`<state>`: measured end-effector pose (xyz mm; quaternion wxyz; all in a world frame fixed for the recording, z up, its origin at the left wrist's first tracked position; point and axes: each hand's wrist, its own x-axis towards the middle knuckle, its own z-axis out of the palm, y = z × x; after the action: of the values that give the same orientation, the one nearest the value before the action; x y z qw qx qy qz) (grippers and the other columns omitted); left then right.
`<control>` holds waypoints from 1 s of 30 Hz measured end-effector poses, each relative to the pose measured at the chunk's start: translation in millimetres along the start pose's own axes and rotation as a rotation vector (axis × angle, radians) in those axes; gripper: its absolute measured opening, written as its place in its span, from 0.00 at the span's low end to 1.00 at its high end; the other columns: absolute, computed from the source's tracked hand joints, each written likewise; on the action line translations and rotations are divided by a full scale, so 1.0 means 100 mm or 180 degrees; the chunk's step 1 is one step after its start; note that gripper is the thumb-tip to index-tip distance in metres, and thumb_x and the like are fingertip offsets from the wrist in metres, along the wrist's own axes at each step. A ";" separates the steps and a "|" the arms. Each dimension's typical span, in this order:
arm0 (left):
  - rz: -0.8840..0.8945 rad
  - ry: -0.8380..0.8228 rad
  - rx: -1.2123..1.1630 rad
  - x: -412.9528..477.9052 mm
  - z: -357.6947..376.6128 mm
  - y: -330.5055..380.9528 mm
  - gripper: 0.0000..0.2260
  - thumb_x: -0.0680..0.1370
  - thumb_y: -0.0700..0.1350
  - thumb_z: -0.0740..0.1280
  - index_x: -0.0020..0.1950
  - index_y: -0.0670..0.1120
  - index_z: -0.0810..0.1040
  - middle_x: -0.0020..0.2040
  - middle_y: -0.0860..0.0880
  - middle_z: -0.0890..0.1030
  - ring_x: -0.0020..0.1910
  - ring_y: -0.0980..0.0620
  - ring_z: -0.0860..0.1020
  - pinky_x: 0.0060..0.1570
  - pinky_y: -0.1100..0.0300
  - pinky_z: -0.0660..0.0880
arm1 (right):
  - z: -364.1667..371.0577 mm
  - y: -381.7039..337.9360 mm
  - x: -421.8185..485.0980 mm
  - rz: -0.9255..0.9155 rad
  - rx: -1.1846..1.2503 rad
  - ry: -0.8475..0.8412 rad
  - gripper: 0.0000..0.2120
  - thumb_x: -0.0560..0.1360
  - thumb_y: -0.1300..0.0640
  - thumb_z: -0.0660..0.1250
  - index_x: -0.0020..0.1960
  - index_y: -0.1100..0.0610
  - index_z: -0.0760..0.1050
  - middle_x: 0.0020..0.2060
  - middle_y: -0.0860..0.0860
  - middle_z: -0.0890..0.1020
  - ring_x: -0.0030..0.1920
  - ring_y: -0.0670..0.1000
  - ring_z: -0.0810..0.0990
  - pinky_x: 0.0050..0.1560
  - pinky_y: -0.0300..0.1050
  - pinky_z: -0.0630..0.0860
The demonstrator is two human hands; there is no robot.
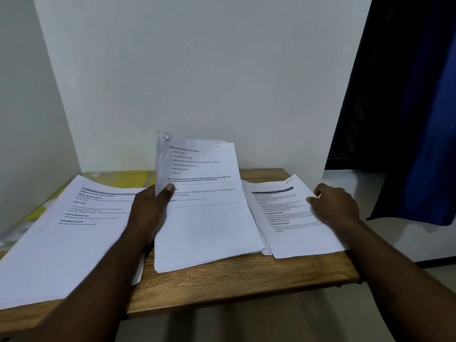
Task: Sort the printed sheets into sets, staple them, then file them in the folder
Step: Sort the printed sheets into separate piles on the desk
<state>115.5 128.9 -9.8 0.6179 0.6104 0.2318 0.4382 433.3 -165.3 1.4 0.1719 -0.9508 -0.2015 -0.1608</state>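
View from the head camera, looking down at a corner. A white wall (197, 70) fills the background; a dark blue curtain (419, 119) hangs at the right. A wooden worktop (234, 285) stands against the wall and carries three groups of printed sheets, side by side.

(a) Left pile (61, 243): the largest in view, lying flat, with its near corner reaching past the front edge of the worktop. Its top sheet bears a grey bar and bold headings. A yellow-green surface (128, 178) shows from beneath its far and left edges; whether this is the folder cannot be told.

(b) Middle set (204, 218): its near edge rests on the worktop while its far half is raised and tilted up toward the wall. The top sheet shows a bulleted list and a signature line. Its right edge overlaps the left edge of the right pile. A small dark mark (166, 138) sits at the upper left corner; it is too small to identify.

(c) Right pile (291, 230): lying flat and slightly fanned, turned a little clockwise, with its right corner near the end of the worktop.

Hands: the left hand (150, 211) grips the middle set at its left edge, thumb (167, 190) pressed on the printed face and the other fingers hidden behind the sheets. The right hand (335, 206) rests on the right edge of the right pile with bent fingers touching the top sheet; whether it pinches a sheet cannot be told.
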 end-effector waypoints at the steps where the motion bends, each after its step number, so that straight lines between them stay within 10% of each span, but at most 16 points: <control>1: 0.0004 -0.0004 -0.0006 0.00 0.00 0.00 0.07 0.82 0.51 0.71 0.55 0.49 0.85 0.49 0.49 0.89 0.48 0.47 0.88 0.50 0.51 0.82 | 0.00 0.01 0.01 -0.0022 -0.0089 -0.0044 0.11 0.80 0.42 0.69 0.55 0.48 0.78 0.49 0.52 0.83 0.50 0.57 0.80 0.44 0.47 0.72; 24: 0.0064 -0.0133 0.0012 -0.02 0.04 0.01 0.06 0.83 0.48 0.71 0.55 0.48 0.85 0.46 0.52 0.89 0.43 0.53 0.88 0.39 0.61 0.81 | 0.09 -0.08 -0.04 -0.0295 -0.0067 0.0492 0.11 0.79 0.46 0.71 0.55 0.53 0.81 0.54 0.54 0.81 0.54 0.59 0.80 0.52 0.52 0.76; 30: 0.0050 -0.0134 0.0011 -0.03 0.05 0.02 0.07 0.82 0.50 0.71 0.56 0.48 0.86 0.47 0.51 0.89 0.45 0.51 0.88 0.44 0.57 0.81 | 0.01 -0.60 -0.22 -0.0783 0.1693 0.0130 0.11 0.77 0.46 0.76 0.41 0.50 0.80 0.38 0.48 0.84 0.41 0.50 0.82 0.43 0.45 0.74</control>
<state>117.2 123.4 -7.9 0.6182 0.6223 0.2146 0.4296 388.2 -120.3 8.0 0.3984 -0.8374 -0.3467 -0.1411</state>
